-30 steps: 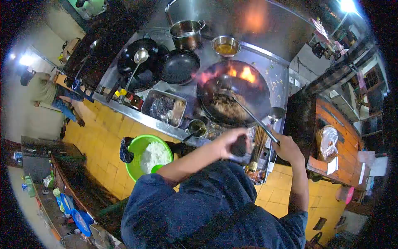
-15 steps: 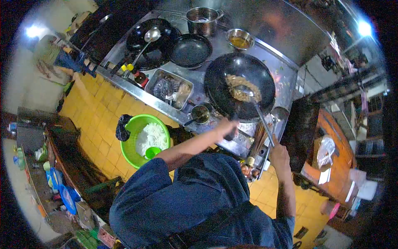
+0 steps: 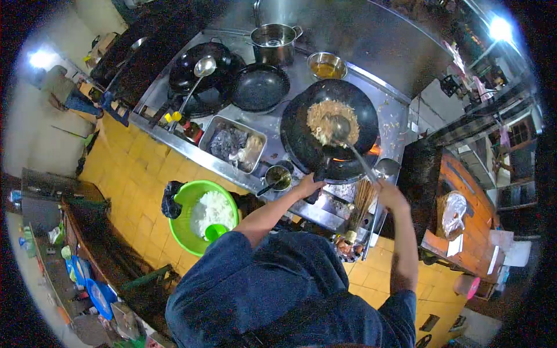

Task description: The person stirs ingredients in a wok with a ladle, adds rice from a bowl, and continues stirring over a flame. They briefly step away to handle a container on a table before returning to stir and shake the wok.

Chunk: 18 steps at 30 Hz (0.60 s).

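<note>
My left hand (image 3: pixel 309 184) is closed around the handle of a large black wok (image 3: pixel 293 137), which sits over a burner. Orange flame (image 3: pixel 375 150) shows at the wok's near right rim. Brown fried rice (image 3: pixel 332 109) lies spread over the wok's middle. In my right hand (image 3: pixel 393 196) is the long metal handle of a wok ladle (image 3: pixel 337 126). Its bowl rests down among the rice, on the near side. A bundle of thin sticks (image 3: pixel 364 200), perhaps a brush, lies just left of my right hand.
Left of the wok are a metal tray (image 3: pixel 204 139) with bagged items, a small pot (image 3: pixel 280 176), a frying pan (image 3: pixel 261 86) and another black wok (image 3: pixel 194 64). A bowl of yellow liquid (image 3: pixel 326 67) stands behind. A green basket (image 3: pixel 174 232) holds white rice. Another person (image 3: pixel 72 95) stands far left.
The rice has spread wider across the wok, and flame now shows at its rim. My right hand has moved up toward the wok with the ladle. My left hand still grips the handle.
</note>
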Motion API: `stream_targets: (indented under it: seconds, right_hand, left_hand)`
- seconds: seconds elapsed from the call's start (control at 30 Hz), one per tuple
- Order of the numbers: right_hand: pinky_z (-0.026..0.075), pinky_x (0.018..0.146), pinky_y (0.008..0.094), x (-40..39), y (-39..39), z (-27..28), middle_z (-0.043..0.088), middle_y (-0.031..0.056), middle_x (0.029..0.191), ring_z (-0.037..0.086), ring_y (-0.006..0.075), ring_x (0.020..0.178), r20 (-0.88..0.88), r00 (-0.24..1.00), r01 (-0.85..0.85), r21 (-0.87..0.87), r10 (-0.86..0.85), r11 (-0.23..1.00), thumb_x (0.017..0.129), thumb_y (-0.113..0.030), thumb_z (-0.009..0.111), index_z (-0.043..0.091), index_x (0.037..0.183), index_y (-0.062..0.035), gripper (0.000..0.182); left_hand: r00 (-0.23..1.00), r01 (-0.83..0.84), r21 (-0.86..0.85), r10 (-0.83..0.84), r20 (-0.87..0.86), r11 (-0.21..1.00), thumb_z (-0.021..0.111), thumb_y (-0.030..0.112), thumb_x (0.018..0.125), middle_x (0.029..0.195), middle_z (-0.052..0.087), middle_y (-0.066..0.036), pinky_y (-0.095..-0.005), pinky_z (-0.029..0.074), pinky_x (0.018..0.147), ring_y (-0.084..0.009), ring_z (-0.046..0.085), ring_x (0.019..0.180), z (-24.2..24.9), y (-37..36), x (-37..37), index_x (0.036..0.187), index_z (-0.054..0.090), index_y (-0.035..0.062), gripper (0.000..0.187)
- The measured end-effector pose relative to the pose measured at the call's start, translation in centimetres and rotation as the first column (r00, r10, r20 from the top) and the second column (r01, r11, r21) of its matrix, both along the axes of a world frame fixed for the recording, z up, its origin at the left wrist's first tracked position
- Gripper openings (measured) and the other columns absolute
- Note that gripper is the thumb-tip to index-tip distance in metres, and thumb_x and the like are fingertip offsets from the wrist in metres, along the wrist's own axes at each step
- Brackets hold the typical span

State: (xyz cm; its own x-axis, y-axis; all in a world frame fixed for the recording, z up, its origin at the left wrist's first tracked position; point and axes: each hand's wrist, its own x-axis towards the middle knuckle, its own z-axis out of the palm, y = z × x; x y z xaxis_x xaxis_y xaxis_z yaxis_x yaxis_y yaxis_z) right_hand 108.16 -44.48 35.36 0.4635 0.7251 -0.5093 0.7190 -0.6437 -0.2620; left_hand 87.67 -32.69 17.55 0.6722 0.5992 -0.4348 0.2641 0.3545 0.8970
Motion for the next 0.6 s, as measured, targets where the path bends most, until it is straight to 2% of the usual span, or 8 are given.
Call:
stream_targets:
  seconds: [0.07,0.17,0.27,0.3,0.33,0.43,0.47,0.6]
  right_hand:
    - [0.048,0.056,0.0412,0.5,0.9,4.4,0.059,0.0185,0.078,0.061,0.0274,0.07,-0.035,0.999,0.026,-0.156,-0.032,0.987,0.089,-0.024,0.035,0.053,0.097,-0.0022,0.03]
    - [0.047,0.053,0.0482,1.7,2.0,-10.6,0.059,0.017,0.074,0.061,0.0295,0.064,0.488,0.839,-0.315,0.074,0.241,0.946,0.088,-0.023,0.034,0.053,0.091,-0.0012,0.029]
    - [0.04,0.083,0.0483,-4.0,4.0,-6.0,0.054,0.0234,0.101,0.052,0.0368,0.097,0.273,0.948,-0.153,-0.058,0.163,0.986,0.088,-0.024,0.033,0.051,0.1,-0.0027,0.03]
    - [0.039,0.086,0.0471,1.8,1.3,-12.9,0.053,0.0248,0.103,0.049,0.0384,0.1,0.221,0.92,-0.342,0.048,0.325,0.938,0.089,-0.027,0.029,0.049,0.104,-0.0018,0.036]
    - [0.039,0.088,0.0436,0.2,1.3,-2.4,0.052,0.0257,0.105,0.049,0.0392,0.1,0.094,0.907,-0.42,0.119,0.411,0.899,0.089,-0.025,0.03,0.048,0.107,-0.0004,0.036]
    - [0.05,0.063,0.0422,2.7,0.7,-1.4,0.058,0.0235,0.092,0.061,0.0309,0.077,0.255,0.956,-0.17,0.075,0.146,0.983,0.087,-0.024,0.038,0.047,0.107,0.0022,0.035]
    - [0.049,0.059,0.0447,4.8,0.6,-8.0,0.058,0.0235,0.087,0.061,0.0311,0.072,0.384,0.854,-0.323,-0.14,0.352,0.936,0.086,-0.027,0.039,0.047,0.106,0.0019,0.036]
    - [0.046,0.063,0.0471,-2.3,1.8,-8.1,0.058,0.0248,0.085,0.057,0.0401,0.074,0.319,0.936,-0.186,0.084,0.15,0.979,0.087,-0.029,0.038,0.046,0.106,0.0013,0.036]
  left_hand:
    - [0.994,0.014,-0.139,0.001,0.114,0.99,0.061,0.015,0.077,0.063,0.056,-0.005,-0.0276,0.045,0.048,-0.0133,0.052,0.05,-1.2,0.2,0.2,0.09,0.049,0.0021,0.022]
    - [0.999,0.031,-0.155,-0.026,0.032,0.987,0.057,0.012,0.079,0.065,0.055,-0.005,-0.0265,0.045,0.046,-0.0129,0.052,0.051,0.3,0.1,0.2,0.087,0.047,0.0049,0.014]
    - [0.989,-0.012,-0.248,0.048,0.138,0.969,0.061,0.014,0.075,0.063,0.054,-0.006,-0.0282,0.044,0.044,-0.0135,0.052,0.05,0.5,-0.1,0.2,0.086,0.049,0.0032,0.019]
    - [0.993,-0.034,-0.248,0.06,0.1,0.968,0.062,0.015,0.074,0.065,0.055,-0.007,-0.0285,0.044,0.043,-0.0139,0.052,0.05,0.6,-0.1,0.2,0.085,0.049,0.0029,0.02]
    - [0.995,-0.013,-0.251,0.037,0.093,0.968,0.062,0.015,0.074,0.065,0.055,-0.007,-0.0285,0.044,0.043,-0.0139,0.052,0.05,1.0,0.0,-0.1,0.085,0.049,0.0029,0.02]
    - [0.995,-0.01,-0.41,0.049,0.084,0.912,0.062,0.014,0.073,0.062,0.056,-0.008,-0.03,0.045,0.04,-0.0157,0.051,0.044,0.5,0.1,0.5,0.084,0.051,0.0027,0.019]
    - [0.995,-0.002,-0.411,0.044,0.094,0.912,0.062,0.014,0.073,0.062,0.056,-0.008,-0.03,0.045,0.04,-0.0157,0.051,0.044,-0.5,0.1,0.9,0.084,0.051,0.0027,0.019]
    - [0.988,-0.148,-0.289,0.131,-0.078,0.946,0.061,0.016,0.074,0.067,0.057,-0.009,-0.0312,0.045,0.043,-0.0165,0.053,0.049,0.0,-1.7,2.4,0.08,0.052,0.0017,0.018]
